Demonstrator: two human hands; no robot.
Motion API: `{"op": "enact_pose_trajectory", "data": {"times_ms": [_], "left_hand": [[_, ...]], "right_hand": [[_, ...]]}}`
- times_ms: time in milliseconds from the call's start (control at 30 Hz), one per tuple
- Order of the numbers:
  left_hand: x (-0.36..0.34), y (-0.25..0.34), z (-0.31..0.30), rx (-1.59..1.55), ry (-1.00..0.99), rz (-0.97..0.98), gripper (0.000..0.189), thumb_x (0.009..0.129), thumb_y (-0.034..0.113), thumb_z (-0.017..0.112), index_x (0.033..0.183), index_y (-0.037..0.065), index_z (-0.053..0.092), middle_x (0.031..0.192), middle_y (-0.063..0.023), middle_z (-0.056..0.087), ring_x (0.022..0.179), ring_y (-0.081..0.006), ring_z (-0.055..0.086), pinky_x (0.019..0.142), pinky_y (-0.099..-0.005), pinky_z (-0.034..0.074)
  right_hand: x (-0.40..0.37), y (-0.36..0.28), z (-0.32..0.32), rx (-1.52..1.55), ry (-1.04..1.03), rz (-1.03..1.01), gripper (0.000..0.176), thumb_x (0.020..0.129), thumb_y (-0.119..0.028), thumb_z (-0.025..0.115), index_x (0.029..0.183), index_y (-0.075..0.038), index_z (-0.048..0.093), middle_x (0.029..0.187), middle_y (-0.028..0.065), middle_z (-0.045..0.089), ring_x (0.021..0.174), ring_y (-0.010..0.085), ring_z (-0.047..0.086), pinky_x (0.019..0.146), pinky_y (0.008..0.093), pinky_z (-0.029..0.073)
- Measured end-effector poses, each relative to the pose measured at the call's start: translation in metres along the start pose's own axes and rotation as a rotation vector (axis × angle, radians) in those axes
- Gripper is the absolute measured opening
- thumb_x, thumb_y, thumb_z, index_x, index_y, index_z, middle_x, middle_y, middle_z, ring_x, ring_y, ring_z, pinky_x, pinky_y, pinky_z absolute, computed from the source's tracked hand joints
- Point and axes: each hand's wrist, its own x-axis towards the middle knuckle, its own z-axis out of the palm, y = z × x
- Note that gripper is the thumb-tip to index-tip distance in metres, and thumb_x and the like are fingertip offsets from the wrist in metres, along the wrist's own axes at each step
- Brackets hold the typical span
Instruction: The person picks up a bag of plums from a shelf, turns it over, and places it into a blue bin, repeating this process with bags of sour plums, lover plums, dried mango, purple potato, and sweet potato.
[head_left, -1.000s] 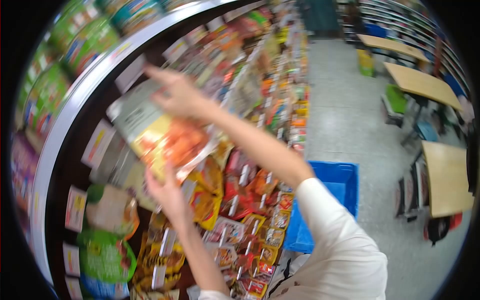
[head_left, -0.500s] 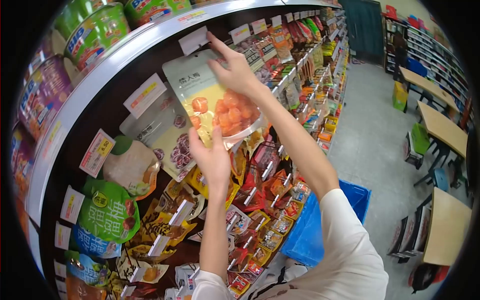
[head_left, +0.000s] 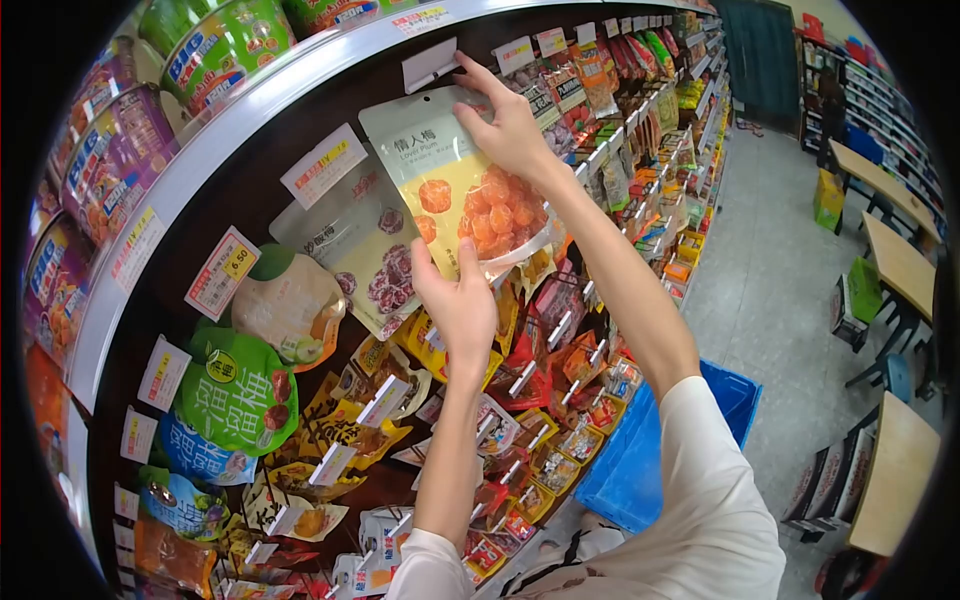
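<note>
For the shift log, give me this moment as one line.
right hand: pinches top of plum pouch | left hand: touches its lower edge | nearby: blue crate on floor

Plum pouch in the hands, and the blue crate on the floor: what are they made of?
Plum pouch, held by the left hand and right hand: looks like thin flexible plastic film, matte printed top, glossy clear window showing orange pieces inside. Blue crate: probably rigid moulded plastic, going by its uniform colour and straight, stiff walls.

Glossy plastic pouch [head_left: 455,185], probably paper price tags [head_left: 224,272], smooth floor [head_left: 770,290].
</note>
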Motion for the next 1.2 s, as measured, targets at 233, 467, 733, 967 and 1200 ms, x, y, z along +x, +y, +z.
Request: {"op": "enact_pose_trajectory", "data": {"times_ms": [233, 467, 733, 967, 1200], "left_hand": [[0.000, 0.005, 0.002, -0.023, -0.012, -0.017, 0.016, 0.097, -0.001, 0.052, 0.111, -0.007, 0.050, 0.105, -0.0139, 0.063, 0.095, -0.0155, 0.060, 0.086, -0.0315, 0.049], [-0.001, -0.003, 0.004, -0.034, 0.001, -0.028, 0.014, 0.096, -0.001, 0.054, 0.108, -0.007, 0.051, 0.103, -0.0139, 0.064, 0.092, -0.0169, 0.061, 0.083, -0.0327, 0.049], [-0.005, -0.008, 0.004, -0.001, 0.031, -0.017, 0.013, 0.096, -0.001, 0.054, 0.107, -0.007, 0.052, 0.102, -0.0153, 0.065, 0.091, -0.0174, 0.062, 0.083, -0.0336, 0.050], [-0.008, -0.004, 0.008, 0.020, 0.044, 0.008, 0.014, 0.096, 0.000, 0.054, 0.107, -0.008, 0.051, 0.100, -0.0159, 0.064, 0.092, -0.0177, 0.061, 0.084, -0.0333, 0.049], [-0.007, -0.003, 0.006, 0.031, 0.013, -0.014, 0.016, 0.097, -0.001, 0.054, 0.113, -0.006, 0.052, 0.109, -0.0124, 0.065, 0.097, -0.0149, 0.061, 0.088, -0.0312, 0.048]], "right_hand": [[-0.007, 0.010, 0.006, -0.059, 0.132, -0.072, 0.058, 0.087, -0.014, 0.066, 0.139, -0.003, 0.041, 0.123, 0.0255, 0.064, 0.108, 0.0365, 0.067, 0.081, 0.0388, 0.056], [-0.001, 0.017, 0.016, -0.056, 0.167, -0.052, 0.042, 0.087, -0.019, 0.069, 0.119, 0.005, 0.057, 0.111, 0.0266, 0.067, 0.106, 0.0377, 0.067, 0.089, 0.0423, 0.053], [0.002, 0.009, 0.012, 0.011, 0.177, 0.046, 0.042, 0.090, -0.026, 0.070, 0.115, 0.005, 0.059, 0.108, 0.0210, 0.069, 0.105, 0.0302, 0.067, 0.086, 0.0387, 0.053], [0.006, 0.006, 0.010, 0.101, 0.151, 0.080, 0.041, 0.095, -0.031, 0.064, 0.117, 0.003, 0.055, 0.107, 0.0181, 0.070, 0.102, 0.0257, 0.067, 0.085, 0.0375, 0.051], [0.009, 0.004, 0.009, 0.172, 0.133, 0.143, 0.038, 0.099, -0.032, 0.059, 0.116, 0.002, 0.054, 0.105, 0.0182, 0.070, 0.099, 0.0265, 0.068, 0.085, 0.0373, 0.051]]}}
